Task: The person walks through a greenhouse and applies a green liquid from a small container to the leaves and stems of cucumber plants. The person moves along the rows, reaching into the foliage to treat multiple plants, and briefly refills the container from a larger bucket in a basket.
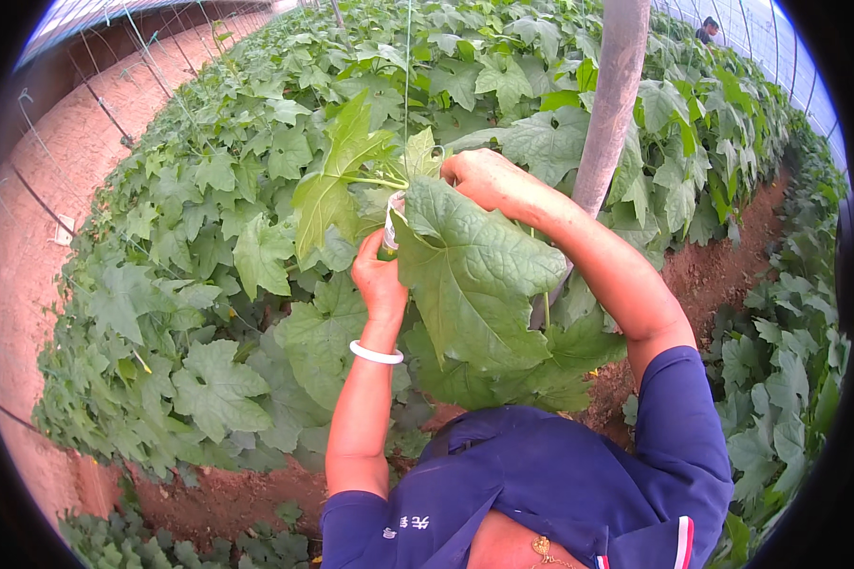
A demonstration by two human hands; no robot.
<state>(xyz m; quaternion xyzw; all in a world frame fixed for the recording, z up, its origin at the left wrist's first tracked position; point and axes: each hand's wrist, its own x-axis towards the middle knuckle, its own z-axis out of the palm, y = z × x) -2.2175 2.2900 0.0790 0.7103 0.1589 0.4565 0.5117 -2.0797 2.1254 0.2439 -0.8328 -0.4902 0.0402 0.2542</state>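
My left hand (380, 274), below a white bangle (376, 353), holds a small green and white object (391, 224), perhaps a bottle or tube, by its lower part; a large lobed leaf (473, 270) partly covers it. My right hand (473, 174) is raised at the top of the same vine, its fingers bent beside a young leaf (421, 153); what they grip is hidden. A thin green string (408, 85) hangs straight down to the shoot between both hands. Paler lobed leaves (327, 199) spread to the left of it.
A thick grey pole (612, 107) leans just beyond my right forearm. Dense leafy vines surround my arms. A reddish earth wall (35, 235) with wires runs along the left, and bare soil (726, 263) lies at the right. A person (707, 30) is far off at the upper right.
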